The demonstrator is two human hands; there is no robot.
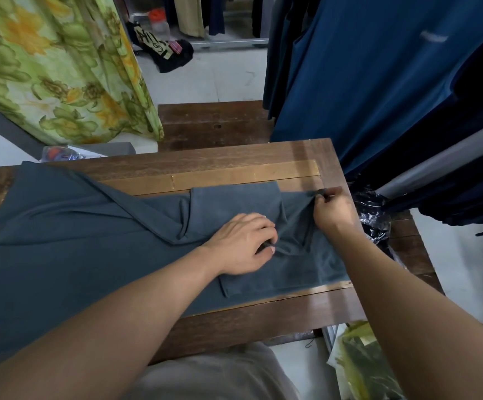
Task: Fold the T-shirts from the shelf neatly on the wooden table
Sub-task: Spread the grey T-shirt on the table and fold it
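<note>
Fabric of a slate-grey T-shirt (75,226) covers most of the wooden table (263,313) in front of me. It is spread across the middle and runs off toward the left edge, with one sleeve (234,203) folded in over the body on the far side. My left hand (243,243) rests on the shirt near its centre, thumb and curled fingers pinching a small ridge of cloth. My right hand (332,209) is at the shirt's far right edge, fingertips clamped on that edge and drawing it taut, so creases run between my two hands. Dark blue garments (364,82) hang close on my right, a green floral curtain (61,67) hangs beyond the table's left end, and crinkled clear plastic (376,217) lies just beside my right hand.
</note>
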